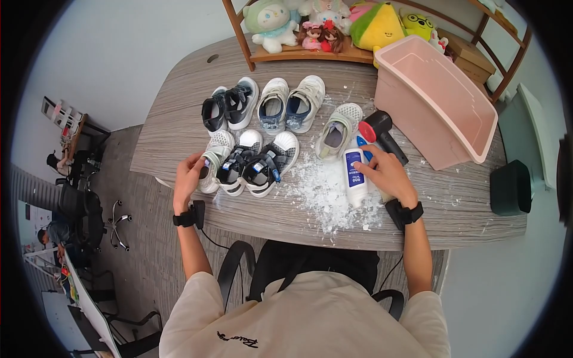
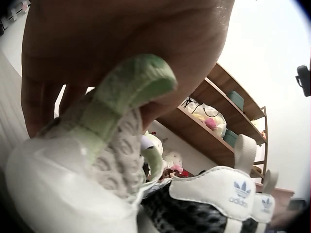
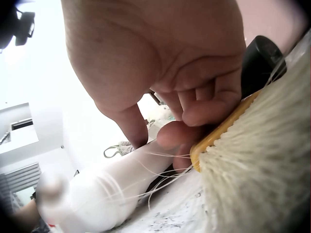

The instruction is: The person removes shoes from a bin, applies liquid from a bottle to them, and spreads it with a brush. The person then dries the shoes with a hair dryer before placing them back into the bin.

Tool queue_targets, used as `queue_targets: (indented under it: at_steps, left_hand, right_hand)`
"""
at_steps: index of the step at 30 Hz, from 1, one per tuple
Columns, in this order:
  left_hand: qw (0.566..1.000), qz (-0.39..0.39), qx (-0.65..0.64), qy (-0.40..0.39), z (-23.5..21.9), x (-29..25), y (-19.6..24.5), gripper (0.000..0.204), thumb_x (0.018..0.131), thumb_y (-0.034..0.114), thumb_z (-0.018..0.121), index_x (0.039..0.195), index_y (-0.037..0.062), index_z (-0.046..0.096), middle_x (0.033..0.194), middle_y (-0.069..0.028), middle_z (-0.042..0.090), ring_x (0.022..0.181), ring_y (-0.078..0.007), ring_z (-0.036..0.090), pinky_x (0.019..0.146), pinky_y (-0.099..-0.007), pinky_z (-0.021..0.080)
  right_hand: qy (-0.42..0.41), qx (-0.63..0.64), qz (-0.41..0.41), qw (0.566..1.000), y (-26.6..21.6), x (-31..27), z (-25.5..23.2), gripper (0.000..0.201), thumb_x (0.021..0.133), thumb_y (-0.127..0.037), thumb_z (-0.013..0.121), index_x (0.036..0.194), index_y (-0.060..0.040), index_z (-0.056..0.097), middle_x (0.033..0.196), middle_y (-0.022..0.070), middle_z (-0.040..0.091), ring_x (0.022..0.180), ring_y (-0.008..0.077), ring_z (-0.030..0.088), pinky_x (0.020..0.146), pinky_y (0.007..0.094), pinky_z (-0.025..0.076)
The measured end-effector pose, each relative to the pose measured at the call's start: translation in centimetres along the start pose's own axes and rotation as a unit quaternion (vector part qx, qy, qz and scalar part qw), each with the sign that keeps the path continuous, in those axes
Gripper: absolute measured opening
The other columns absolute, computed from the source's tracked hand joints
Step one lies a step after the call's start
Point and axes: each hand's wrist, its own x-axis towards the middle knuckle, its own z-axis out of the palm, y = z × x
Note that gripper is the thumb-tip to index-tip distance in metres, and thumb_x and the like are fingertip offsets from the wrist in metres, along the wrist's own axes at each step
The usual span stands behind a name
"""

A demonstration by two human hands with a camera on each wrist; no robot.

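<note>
My left hand holds a pale grey and white sneaker by its heel end, at the left of the front row. Its green heel loop sticks up beneath the palm in the left wrist view. At the right, my right hand pinches a white bottle with a blue label, thumb on one side and curled fingers on the other. The bottle lies on the table. Beside those fingers is a brush with pale bristles and a yellow back. A matching pale sneaker stands just beyond the bottle.
White powder or flakes cover the table around the bottle. Black sneakers and other shoes stand in two rows. A black hair dryer lies before a pink bin. Plush toys fill a back shelf; a dark green bin is far right.
</note>
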Motion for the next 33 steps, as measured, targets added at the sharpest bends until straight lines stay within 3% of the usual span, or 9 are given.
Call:
queue_targets:
  at_steps: [12, 15, 20, 22, 24, 26, 30, 32, 33]
  left_hand:
    - [0.996, 0.082, 0.024, 0.035, 0.4, 0.7, -1.2, 0.031, 0.097, 0.005, 0.055, 0.125, -0.0007, 0.067, 0.103, -0.0125, 0.073, 0.088, -0.0135, 0.065, 0.080, -0.0276, 0.049]
    - [0.988, 0.069, 0.093, 0.106, -0.2, -0.3, 0.8, 0.031, 0.097, 0.007, 0.055, 0.124, 0.0006, 0.068, 0.102, -0.0132, 0.073, 0.090, -0.0151, 0.066, 0.082, -0.0282, 0.050]
    - [0.976, 0.125, 0.055, 0.170, 1.0, -2.1, 7.2, 0.030, 0.098, 0.009, 0.054, 0.123, 0.0019, 0.068, 0.101, -0.0122, 0.073, 0.092, -0.0177, 0.067, 0.082, -0.0300, 0.051]
    - [0.974, 0.187, 0.019, 0.129, 3.1, -2.8, 10.3, 0.030, 0.098, 0.011, 0.054, 0.123, 0.0027, 0.069, 0.102, -0.0114, 0.074, 0.091, -0.0179, 0.067, 0.080, -0.0306, 0.052]
    - [0.980, 0.186, 0.035, 0.067, 6.5, -4.0, 13.3, 0.030, 0.100, 0.011, 0.053, 0.124, 0.0022, 0.068, 0.108, -0.0078, 0.073, 0.095, -0.0149, 0.066, 0.084, -0.0307, 0.051]
    - [0.984, 0.173, 0.019, -0.029, 10.3, -5.5, 16.6, 0.029, 0.098, 0.009, 0.055, 0.122, 0.0039, 0.069, 0.107, -0.0079, 0.073, 0.092, -0.0147, 0.066, 0.080, -0.0305, 0.052]
    - [0.954, 0.266, -0.031, -0.134, 17.2, -6.4, 19.1, 0.028, 0.095, 0.005, 0.056, 0.119, 0.0024, 0.070, 0.106, -0.0140, 0.074, 0.085, -0.0178, 0.069, 0.075, -0.0312, 0.053]
    - [0.947, 0.285, -0.041, -0.140, 19.4, -5.9, 19.7, 0.028, 0.094, 0.005, 0.056, 0.118, 0.0019, 0.070, 0.104, -0.0154, 0.074, 0.083, -0.0212, 0.070, 0.074, -0.0319, 0.054]
    - [0.940, 0.304, -0.045, -0.146, 20.1, -5.4, 20.1, 0.027, 0.094, 0.005, 0.056, 0.116, 0.0015, 0.071, 0.101, -0.0168, 0.074, 0.080, -0.0246, 0.071, 0.073, -0.0326, 0.054]
  right_hand:
    - [0.002, 0.006, -0.009, 1.000, 0.3, 0.0, 0.1, 0.058, 0.087, -0.041, 0.071, 0.130, -0.0028, 0.062, 0.073, 0.0111, 0.069, 0.068, 0.0287, 0.066, 0.067, 0.0400, 0.050]
    - [0.008, 0.003, -0.013, 1.000, 0.2, 0.0, 0.1, 0.060, 0.087, -0.043, 0.072, 0.131, -0.0033, 0.061, 0.073, 0.0111, 0.069, 0.068, 0.0285, 0.066, 0.067, 0.0390, 0.050]
    - [0.009, -0.029, -0.038, 0.999, -1.3, -0.6, -0.2, 0.068, 0.086, -0.047, 0.072, 0.135, -0.0026, 0.058, 0.069, 0.0109, 0.067, 0.065, 0.0288, 0.066, 0.065, 0.0391, 0.051]
    - [0.027, -0.034, -0.012, 0.999, -0.7, 0.0, -0.2, 0.069, 0.086, -0.047, 0.071, 0.136, -0.0021, 0.057, 0.069, 0.0120, 0.067, 0.065, 0.0292, 0.066, 0.064, 0.0398, 0.051]
    - [0.044, -0.041, 0.014, 0.998, -0.6, 0.2, -0.2, 0.070, 0.087, -0.048, 0.071, 0.137, -0.0016, 0.057, 0.068, 0.0131, 0.067, 0.064, 0.0296, 0.067, 0.064, 0.0404, 0.051]
    - [0.048, 0.006, 0.059, 0.997, -0.7, 0.2, -0.5, 0.068, 0.088, -0.048, 0.069, 0.136, -0.0006, 0.058, 0.070, 0.0171, 0.068, 0.066, 0.0309, 0.068, 0.064, 0.0412, 0.051]
    - [0.073, -0.030, 0.070, 0.994, 0.4, 0.3, -0.2, 0.054, 0.088, -0.036, 0.072, 0.129, -0.0020, 0.063, 0.072, 0.0161, 0.069, 0.065, 0.0268, 0.069, 0.063, 0.0390, 0.051]
    - [0.069, -0.075, -0.038, 0.994, 2.0, 0.6, -0.1, 0.047, 0.085, -0.030, 0.073, 0.123, -0.0030, 0.067, 0.083, 0.0178, 0.071, 0.074, 0.0300, 0.070, 0.068, 0.0419, 0.052]
    - [0.090, -0.048, -0.068, 0.992, 2.2, 0.6, 0.3, 0.054, 0.077, -0.045, 0.077, 0.108, -0.0001, 0.070, 0.081, 0.0212, 0.071, 0.078, 0.0384, 0.070, 0.072, 0.0463, 0.053]
